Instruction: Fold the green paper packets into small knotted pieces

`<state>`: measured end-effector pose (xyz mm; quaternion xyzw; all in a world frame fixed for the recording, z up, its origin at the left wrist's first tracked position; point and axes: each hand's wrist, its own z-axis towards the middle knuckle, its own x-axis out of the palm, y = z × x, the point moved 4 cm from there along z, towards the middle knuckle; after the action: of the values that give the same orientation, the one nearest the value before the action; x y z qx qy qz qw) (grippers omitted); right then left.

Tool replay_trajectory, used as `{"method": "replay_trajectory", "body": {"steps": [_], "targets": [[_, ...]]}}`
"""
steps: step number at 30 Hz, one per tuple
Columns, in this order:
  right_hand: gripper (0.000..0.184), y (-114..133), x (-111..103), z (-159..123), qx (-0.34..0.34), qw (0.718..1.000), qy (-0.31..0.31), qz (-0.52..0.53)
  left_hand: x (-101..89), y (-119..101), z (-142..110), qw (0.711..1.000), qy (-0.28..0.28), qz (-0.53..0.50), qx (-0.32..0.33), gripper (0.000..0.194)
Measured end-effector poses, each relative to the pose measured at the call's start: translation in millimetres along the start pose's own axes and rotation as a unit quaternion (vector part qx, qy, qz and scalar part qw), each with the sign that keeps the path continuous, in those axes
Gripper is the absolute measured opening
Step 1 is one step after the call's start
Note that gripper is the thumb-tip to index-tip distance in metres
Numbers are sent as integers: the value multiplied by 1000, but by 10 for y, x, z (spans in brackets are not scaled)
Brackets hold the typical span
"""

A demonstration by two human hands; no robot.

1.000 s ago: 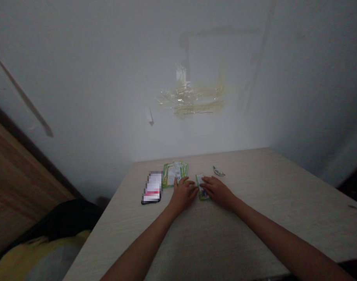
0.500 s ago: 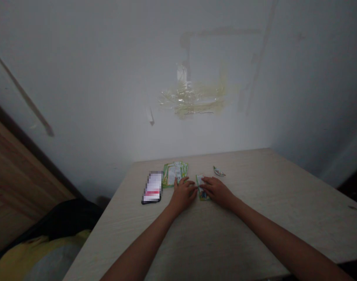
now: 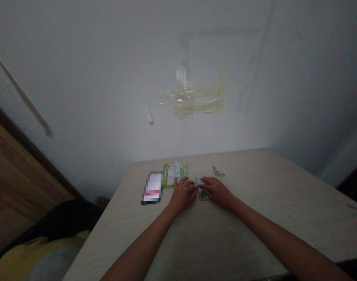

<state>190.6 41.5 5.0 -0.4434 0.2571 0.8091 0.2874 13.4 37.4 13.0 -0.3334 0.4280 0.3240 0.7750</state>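
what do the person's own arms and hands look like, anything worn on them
Both forearms are bare, with no sleeve in view. The left hand and right hand are ungloved, and neither wrist shows a watch or bracelet. The picture is too dim to make out rings or small markings.

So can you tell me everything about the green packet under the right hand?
The packet looks thin and flat, with green edges, a pale panel and a bluish patch towards its near end. It may be paper or plastic. It lies on the table, longer near-to-far than side-to-side. The right hand covers part of it; the left hand is by its left edge, perhaps touching.
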Motion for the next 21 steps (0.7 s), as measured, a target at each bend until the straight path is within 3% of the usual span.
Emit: {"method": "replay_trajectory", "body": {"steps": [21], "targets": [[29,-23,11,3,-1,1000,6,13,-27,-21,9,1000,7,-2,-4,21]]}}
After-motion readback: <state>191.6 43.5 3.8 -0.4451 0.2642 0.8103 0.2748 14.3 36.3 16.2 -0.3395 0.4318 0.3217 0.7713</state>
